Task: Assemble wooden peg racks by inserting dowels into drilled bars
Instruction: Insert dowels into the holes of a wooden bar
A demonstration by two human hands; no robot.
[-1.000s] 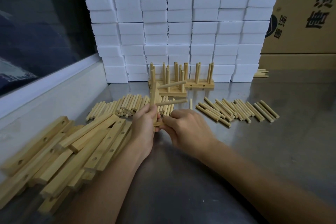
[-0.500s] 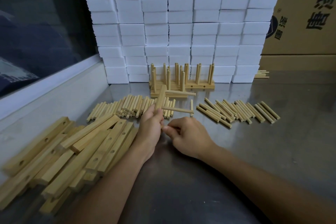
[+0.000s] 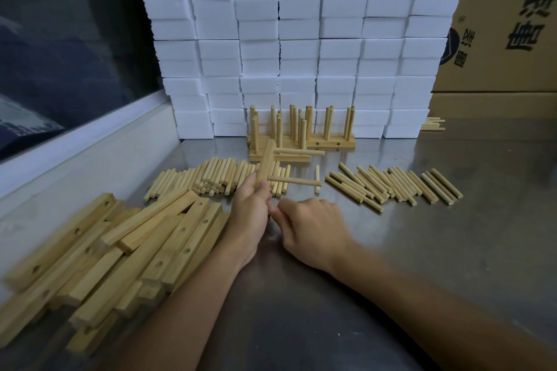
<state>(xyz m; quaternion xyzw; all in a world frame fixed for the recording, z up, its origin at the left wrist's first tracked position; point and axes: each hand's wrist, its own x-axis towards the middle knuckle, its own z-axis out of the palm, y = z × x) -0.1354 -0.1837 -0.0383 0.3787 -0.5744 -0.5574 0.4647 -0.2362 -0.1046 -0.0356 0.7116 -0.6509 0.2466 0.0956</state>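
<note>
Left hand (image 3: 247,214) round drilled bar (image 3: 266,161) — two dowels (image 3: 294,181) in — right hand (image 3: 310,229) curled, contents hidden.

Bars (image 3: 99,253) left of dowels (image 3: 394,185)

The scene is dim and cool, with soft overhead light. The steel counter (image 3: 452,235) carries a dull sheen toward 1 o'clock and faint reflections below the white foam blocks (image 3: 298,39), the brightest area. Shadows are soft and short. Wide-angle distortion bows the window frame (image 3: 75,141) at 9 o'clock. The cardboard box (image 3: 512,24) lettering at 2 o'clock is smeared; the forearms at 6 o'clock look soft.
</note>
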